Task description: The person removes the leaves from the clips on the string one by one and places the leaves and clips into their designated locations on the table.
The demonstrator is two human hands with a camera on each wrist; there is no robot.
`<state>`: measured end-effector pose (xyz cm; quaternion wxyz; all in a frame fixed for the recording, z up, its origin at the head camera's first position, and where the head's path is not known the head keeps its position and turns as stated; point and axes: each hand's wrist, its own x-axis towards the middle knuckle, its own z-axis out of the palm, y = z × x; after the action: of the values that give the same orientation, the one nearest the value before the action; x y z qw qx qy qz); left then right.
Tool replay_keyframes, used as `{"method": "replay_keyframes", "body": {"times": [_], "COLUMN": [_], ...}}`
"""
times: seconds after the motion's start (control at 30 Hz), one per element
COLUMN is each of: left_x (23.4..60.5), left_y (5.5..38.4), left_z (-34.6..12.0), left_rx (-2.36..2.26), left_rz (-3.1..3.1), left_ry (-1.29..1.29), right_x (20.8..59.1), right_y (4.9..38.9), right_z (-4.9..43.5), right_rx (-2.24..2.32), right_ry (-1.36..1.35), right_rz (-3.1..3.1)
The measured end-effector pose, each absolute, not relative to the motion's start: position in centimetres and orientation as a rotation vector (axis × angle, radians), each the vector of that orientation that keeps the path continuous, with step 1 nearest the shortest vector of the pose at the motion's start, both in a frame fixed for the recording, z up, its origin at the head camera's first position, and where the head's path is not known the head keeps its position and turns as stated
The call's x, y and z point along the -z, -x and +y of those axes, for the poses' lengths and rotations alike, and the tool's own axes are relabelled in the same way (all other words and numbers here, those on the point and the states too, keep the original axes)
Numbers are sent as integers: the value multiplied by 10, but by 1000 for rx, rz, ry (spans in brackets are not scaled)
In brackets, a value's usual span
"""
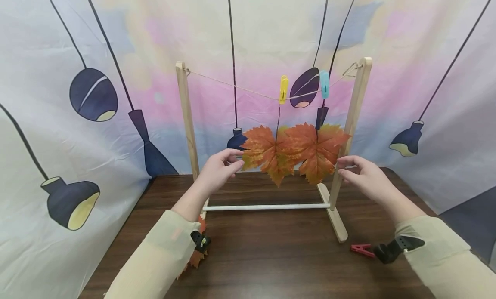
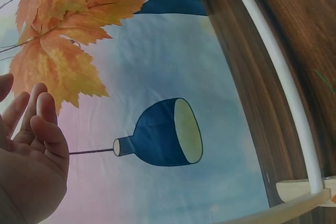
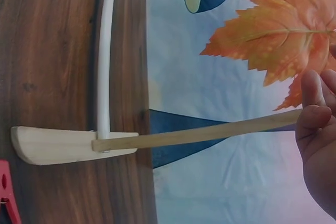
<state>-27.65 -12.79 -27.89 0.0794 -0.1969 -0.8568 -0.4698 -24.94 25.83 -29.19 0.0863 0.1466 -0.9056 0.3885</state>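
Two orange maple leaves hang side by side from a string, their blades overlapping. A yellow clothespin clips the stem of the left leaf; a light blue clothespin clips that of the right leaf. My left hand is raised at the left leaf's outer edge, fingers loosely bent and thumb apart. At the right leaf's outer edge is my right hand, with thumb and index finger slightly separated. Whether either hand's fingertips touch a leaf, I cannot tell.
The string spans a wooden stand's left post and right post. A white rod joins its feet. On the brown table, a red clothespin lies at right; another leaf is partly hidden by my left sleeve.
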Motion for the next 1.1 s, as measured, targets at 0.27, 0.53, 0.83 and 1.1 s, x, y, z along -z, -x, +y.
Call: {"method": "replay_keyframes", "body": {"times": [0.27, 0.53, 0.83, 1.1], "left_x": [269, 262, 260, 252], "left_y": [280, 285, 288, 292], "left_z": [-116, -102, -90, -85], "left_rx": [1415, 1466, 1532, 1509], "left_rz": [-2519, -2506, -2463, -2473], "left_ry": [639, 691, 748, 706], "right_x": [279, 268, 260, 250], "right_y": [255, 263, 265, 264], "right_z": [250, 243, 236, 231], "right_rx": [-1142, -1196, -1234, -1256], "right_ry": [-441, -494, -498, -467], "right_rz": [-2671, -2562, -2545, -2504]}}
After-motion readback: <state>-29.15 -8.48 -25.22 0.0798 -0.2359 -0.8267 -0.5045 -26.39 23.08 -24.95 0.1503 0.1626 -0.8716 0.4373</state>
